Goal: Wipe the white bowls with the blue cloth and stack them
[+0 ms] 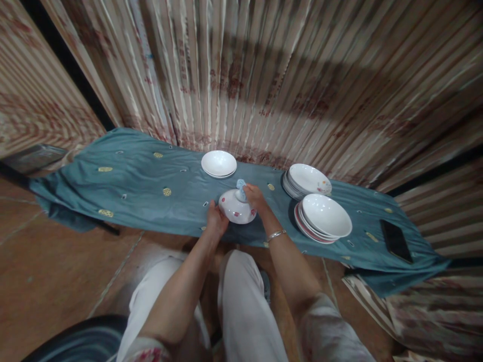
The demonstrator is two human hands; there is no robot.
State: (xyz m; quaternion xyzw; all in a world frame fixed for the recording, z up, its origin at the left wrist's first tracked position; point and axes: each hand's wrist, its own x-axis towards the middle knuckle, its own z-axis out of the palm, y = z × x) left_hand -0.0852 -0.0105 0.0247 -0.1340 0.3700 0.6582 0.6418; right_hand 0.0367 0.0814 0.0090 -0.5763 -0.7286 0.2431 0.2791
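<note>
A white bowl with small red motifs (237,210) is held up over the front part of the table, its outer side turned toward me. My left hand (216,219) grips the bowl's left edge. At the top of the bowl, by its foot, my right hand (254,196) pinches a light blue cloth (240,185) against the surface. The fingertips of the right hand are partly hidden. Just behind the bowl, a short stack of white dishes (219,163) stands on the table.
To the right are a stack of white plates with a floral print (307,177) and a nearer stack of white bowls (326,216). A black phone (396,240) lies at the right end of the green patterned tablecloth (136,181). Behind hangs a pleated curtain (241,75).
</note>
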